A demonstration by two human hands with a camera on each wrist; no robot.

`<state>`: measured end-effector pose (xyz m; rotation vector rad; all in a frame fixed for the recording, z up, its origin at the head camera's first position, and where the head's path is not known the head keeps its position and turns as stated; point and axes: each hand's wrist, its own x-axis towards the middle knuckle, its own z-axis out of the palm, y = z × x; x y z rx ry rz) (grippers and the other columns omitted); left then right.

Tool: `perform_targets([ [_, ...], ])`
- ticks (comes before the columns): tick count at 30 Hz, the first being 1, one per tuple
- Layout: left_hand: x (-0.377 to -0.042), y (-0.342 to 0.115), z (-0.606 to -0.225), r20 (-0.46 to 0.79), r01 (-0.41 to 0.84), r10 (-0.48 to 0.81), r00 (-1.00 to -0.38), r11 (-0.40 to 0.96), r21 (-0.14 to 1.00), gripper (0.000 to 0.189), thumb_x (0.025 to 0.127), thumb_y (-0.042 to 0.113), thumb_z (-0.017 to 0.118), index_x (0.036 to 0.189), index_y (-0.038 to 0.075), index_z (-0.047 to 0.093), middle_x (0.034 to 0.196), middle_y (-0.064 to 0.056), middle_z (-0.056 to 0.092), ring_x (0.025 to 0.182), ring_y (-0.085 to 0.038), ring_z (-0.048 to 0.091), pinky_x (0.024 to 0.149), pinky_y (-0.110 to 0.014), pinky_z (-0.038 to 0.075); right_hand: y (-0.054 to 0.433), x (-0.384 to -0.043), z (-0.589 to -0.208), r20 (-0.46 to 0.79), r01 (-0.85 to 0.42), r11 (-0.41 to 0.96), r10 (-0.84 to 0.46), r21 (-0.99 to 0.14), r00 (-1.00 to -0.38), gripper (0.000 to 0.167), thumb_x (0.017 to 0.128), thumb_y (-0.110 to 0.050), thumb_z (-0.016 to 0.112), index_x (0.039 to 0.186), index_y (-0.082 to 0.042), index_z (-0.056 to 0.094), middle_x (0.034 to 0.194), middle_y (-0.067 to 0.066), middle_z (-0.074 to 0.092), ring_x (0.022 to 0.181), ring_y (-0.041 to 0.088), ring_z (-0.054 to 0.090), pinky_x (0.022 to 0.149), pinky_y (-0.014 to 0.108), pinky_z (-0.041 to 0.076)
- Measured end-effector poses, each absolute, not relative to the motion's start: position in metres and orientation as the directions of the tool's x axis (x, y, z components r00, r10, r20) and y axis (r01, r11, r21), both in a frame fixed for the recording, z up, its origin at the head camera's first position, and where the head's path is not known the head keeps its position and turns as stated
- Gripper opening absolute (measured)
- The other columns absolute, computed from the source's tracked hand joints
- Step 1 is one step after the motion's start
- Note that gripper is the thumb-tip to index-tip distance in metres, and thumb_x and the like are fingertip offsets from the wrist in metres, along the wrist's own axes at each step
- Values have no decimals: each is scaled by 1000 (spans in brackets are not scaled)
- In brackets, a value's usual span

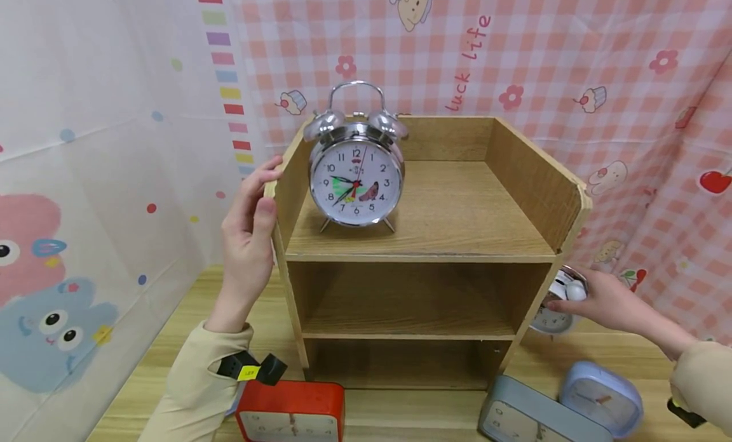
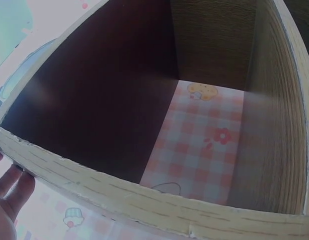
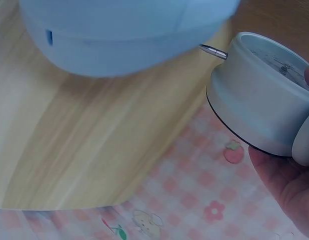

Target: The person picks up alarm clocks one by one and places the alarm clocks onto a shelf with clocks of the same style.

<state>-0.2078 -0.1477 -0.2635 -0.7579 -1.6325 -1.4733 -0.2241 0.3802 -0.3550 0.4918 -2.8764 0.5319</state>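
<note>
My left hand touches the left side panel of a wooden shelf unit, near its upper front edge. In the left wrist view, fingers lie against the outside of that panel. On the unit's top shelf stands a silver twin-bell alarm clock, upright and facing me. To the right of the unit, my right hand holds a white twin-bell alarm clock above the table, partly hidden behind the right panel. The right wrist view shows this white clock tilted, with one metal leg showing.
A red rectangular clock sits on the wooden table at the front left. A grey-blue clock and a light-blue rounded clock stand at the front right. Checked pink cloth hangs behind the unit.
</note>
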Motion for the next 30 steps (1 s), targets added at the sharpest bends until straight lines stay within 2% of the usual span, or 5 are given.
perform_targets([
  [4, -208, -147, -263, 858, 845, -73, -508, 149, 513, 55, 110, 43, 52, 136, -6, 57, 155, -11, 58, 147, -17, 53, 124, -29, 41, 383, -215, -347, 231, -323, 895, -259, -308, -938, 74, 88, -30, 85, 146, 4, 53, 76, -3, 62, 62, -1, 46, 57, 23, 39],
  [15, -207, -147, -266, 856, 844, -78, -511, 142, 517, 55, 110, 42, 52, 136, -6, 57, 154, -10, 59, 147, -17, 53, 125, -29, 40, 388, -182, -325, 218, -221, 930, -160, -295, -963, 72, 88, -40, 85, 141, 0, 57, 84, 2, 69, 65, -1, 48, 58, 23, 39],
  [22, -207, -148, -266, 851, 839, -80, -520, 143, 526, 54, 110, 42, 52, 136, -5, 58, 155, -9, 59, 147, -17, 53, 124, -28, 40, 395, -162, -312, 278, -200, 929, -112, -311, -954, 70, 83, -35, 89, 137, 0, 60, 89, 8, 74, 68, -7, 46, 58, 21, 38],
  [26, -207, -147, -266, 849, 838, -77, -522, 138, 528, 54, 110, 41, 53, 136, -6, 58, 155, -11, 59, 147, -17, 53, 124, -28, 41, 399, -153, -308, 311, -179, 939, -83, -292, -947, 79, 80, -36, 91, 138, 6, 57, 91, 21, 75, 67, -13, 45, 55, 20, 40],
  [30, -207, -147, -266, 847, 834, -73, -527, 145, 532, 54, 110, 42, 52, 137, -5, 57, 155, -11, 58, 148, -17, 52, 125, -29, 40, 402, -146, -307, 408, -191, 942, -66, -274, -911, 82, 74, -34, 95, 135, 7, 59, 96, 34, 72, 64, -15, 43, 52, 20, 38],
])
